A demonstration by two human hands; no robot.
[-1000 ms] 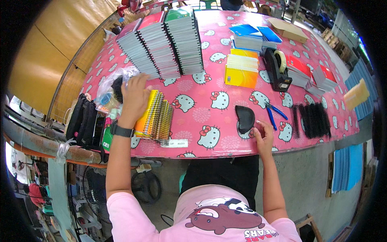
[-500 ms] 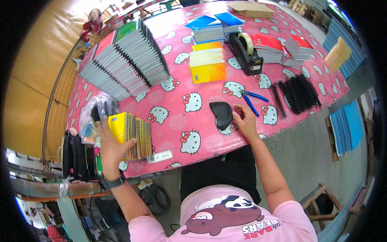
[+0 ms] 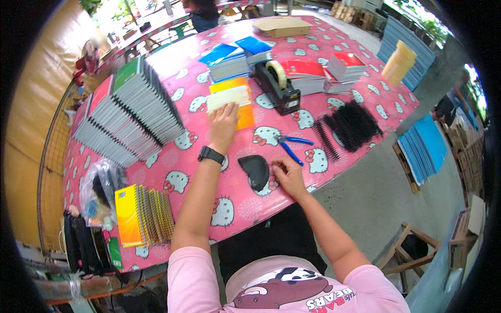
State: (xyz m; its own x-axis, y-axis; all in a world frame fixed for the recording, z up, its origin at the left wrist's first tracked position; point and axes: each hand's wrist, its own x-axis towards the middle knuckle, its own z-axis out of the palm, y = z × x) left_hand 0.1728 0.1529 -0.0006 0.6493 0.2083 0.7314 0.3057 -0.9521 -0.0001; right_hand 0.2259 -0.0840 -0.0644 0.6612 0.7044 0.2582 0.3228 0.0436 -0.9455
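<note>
My left hand (image 3: 224, 123) lies on the stack of yellow notebooks (image 3: 244, 116) at the middle of the table, its fingers stretched over the near edge of the pages. The thumb is hard to see. My right hand (image 3: 288, 176) rests on the table with its fingers curled in; whatever is inside them, if anything, is hidden. Just left of it lies a black half-round pad (image 3: 254, 172). Beyond that hand are blue-handled pliers (image 3: 293, 147), their handles spread. Wire-bound yellow notebooks (image 3: 143, 215) stand in a row at the near left.
Tall stacks of wire-bound notebooks (image 3: 130, 112) stand at the left. Behind the yellow stack are blue-covered books (image 3: 228, 65), a black tape dispenser (image 3: 279, 91) and red-covered books (image 3: 304, 78). Black binding coils (image 3: 352, 128) lie at the right, a plastic bag (image 3: 102, 190) at the left.
My left hand has moved from the wire-bound yellow notebooks, right and away from me, to the middle yellow stack. The right hand's fingers have curled in. The view has shifted.
</note>
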